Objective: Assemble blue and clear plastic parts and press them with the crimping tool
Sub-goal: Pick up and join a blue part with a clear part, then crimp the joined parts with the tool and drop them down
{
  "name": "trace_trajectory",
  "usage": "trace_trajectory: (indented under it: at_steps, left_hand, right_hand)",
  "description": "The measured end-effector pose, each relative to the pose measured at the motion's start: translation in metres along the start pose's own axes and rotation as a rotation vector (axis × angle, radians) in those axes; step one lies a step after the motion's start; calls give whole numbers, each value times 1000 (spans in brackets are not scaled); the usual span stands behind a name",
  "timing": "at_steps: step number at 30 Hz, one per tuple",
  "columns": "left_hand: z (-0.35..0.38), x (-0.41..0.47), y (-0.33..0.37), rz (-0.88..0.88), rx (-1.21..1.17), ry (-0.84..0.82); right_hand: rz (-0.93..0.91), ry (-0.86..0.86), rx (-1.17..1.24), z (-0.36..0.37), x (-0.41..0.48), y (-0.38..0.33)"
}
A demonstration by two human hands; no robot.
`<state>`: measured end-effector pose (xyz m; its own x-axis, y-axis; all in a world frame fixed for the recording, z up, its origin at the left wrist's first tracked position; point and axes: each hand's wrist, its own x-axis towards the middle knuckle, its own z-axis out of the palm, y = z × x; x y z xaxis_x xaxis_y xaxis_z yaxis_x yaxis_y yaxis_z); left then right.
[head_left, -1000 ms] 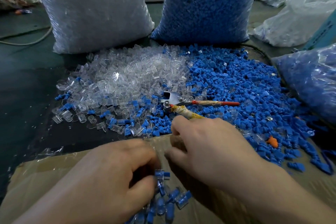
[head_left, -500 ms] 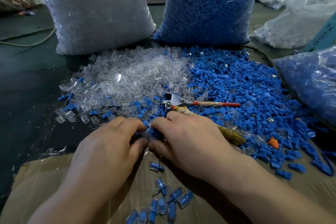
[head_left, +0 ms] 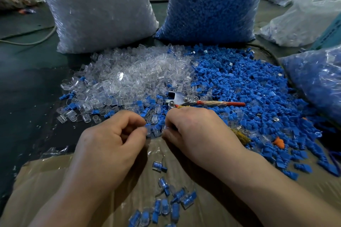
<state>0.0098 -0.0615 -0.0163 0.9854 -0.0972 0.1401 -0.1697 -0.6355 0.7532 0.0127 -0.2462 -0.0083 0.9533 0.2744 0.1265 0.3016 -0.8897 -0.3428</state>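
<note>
Watching both hands work at the near edge of the piles: my left hand is curled, fingers pinched together at a blue part, though I can't quite tell if it's gripped. Right hand is knuckles-up, fingers tucked under, contents hidden. Clear parts heaped left, blue parts right. The crimper lies between them, just beyond my right hand. Finished pieces sit on the cardboard between my wrists.
</note>
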Motion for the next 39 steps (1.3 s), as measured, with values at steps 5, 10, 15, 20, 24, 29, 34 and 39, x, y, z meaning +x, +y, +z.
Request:
trace_trajectory:
  at_steps: [5, 10, 15, 20, 24, 29, 34, 39]
  left_hand:
    - [0, -1, 3, -5, -30, 12]
    - [4, -2, -4, -98, -163, 51]
    - [6, -1, -5, -114, -206, 11]
    - [10, -4, -3, -215, -495, -50]
    - [12, -3, 2, -274, -735, -83]
    - [11, -1, 8, -280, -827, -70]
    - [12, -4, 12, -241, -804, -81]
    - [14, -4, 4, -264, -772, -56]
  right_hand:
    - [139, 44, 175, -4, -3, 7]
    - [242, 93, 381, -8, -8, 7]
    - [264, 137, 574, -13, -10, 3]
    - [276, 24, 1067, -20, -14, -2]
    - [310, -85, 1417, -23, -14, -2]
    - [349, -131, 1651, -24, -13, -1]
    - [284, -146, 1610, -20, -14, -9]
    - [319, -107, 1540, -23, -14, -6]
